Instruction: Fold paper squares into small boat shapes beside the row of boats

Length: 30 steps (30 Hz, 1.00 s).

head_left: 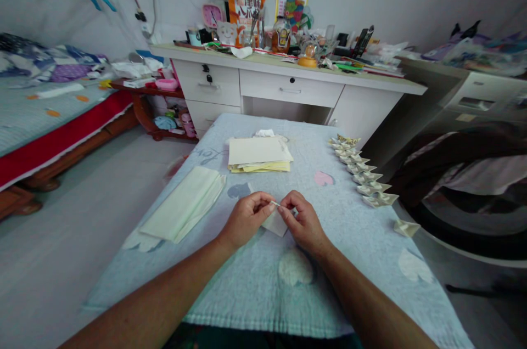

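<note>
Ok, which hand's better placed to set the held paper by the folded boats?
Right hand, likely: both it and the left hand pinch the paper, but the folded boats stand nearer the right.

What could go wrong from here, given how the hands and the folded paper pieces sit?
The small paper pinched between the left hand and right hand might crease askew or tear, since the fingertips meet at its top edge. The lone folded boat lies near the table's right side, so a nudge could tip it off. The long folded sheets lie near the left forearm, which might brush them out of place.
</note>
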Tool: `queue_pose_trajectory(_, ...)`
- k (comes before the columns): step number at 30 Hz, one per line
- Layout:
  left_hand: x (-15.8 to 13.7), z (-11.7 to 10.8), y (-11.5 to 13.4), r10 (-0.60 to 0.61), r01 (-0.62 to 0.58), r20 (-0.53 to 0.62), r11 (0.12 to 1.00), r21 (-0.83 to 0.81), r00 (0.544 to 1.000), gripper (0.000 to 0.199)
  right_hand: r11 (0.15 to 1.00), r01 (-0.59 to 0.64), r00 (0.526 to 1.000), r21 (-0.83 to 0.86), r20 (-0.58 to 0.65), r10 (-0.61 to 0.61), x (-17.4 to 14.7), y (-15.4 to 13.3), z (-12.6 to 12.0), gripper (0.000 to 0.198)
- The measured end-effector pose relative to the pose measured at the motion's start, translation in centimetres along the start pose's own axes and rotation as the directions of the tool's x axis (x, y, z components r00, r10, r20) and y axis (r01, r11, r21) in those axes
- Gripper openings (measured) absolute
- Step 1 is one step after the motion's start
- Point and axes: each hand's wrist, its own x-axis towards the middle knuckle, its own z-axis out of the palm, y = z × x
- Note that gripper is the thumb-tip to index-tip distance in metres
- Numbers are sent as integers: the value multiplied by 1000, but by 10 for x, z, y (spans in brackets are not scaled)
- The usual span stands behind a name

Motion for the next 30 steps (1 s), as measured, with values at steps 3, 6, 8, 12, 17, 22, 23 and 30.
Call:
queue_pose_trajectory(3, 0, 0, -2, -37, 37, 10, 999, -32, 999, 21, 1000, -1, 1000, 3, -13, 1, 0, -1, -1, 14)
queue_pose_trajectory(6, -1, 0, 0, -28, 28, -1, 999, 25, 1000, 21, 1000, 2, 1000, 27, 5, -2, 0, -2, -2, 13)
queue_pose_trajectory(8, -2, 0, 2, -5, 5, 0, 997, 78, 1000, 21, 999, -2, 1000, 54, 32, 0, 0, -3, -3, 12)
queue_pose_trajectory(12, -4, 2, 5, 33, -37, 28, 986, 162, 999, 22, 997, -24, 998, 75, 59, 20, 0, -3, -4, 14)
queue_pose_trajectory(17, -5, 3, 7, 34, -47, 67, 976, 214, 997, 21, 997, -41, 997, 64, 68, 37, 0, -2, -4, 14)
queue_pose_trajectory(22, -5, 3, 8, 38, -58, 91, 972, 230, 995, 22, 998, -39, 997, 58, 62, 36, 0, -3, -2, 13)
queue_pose_trajectory(23, -5, 3, 8, 38, -59, 93, 972, 229, 995, 22, 998, -38, 997, 56, 62, 35, 0, -3, -2, 13)
queue_pose_trajectory(30, -5, 2, 9, 15, -28, 70, 981, 194, 997, 20, 996, -57, 995, 67, 90, 51, 0, -2, -3, 15)
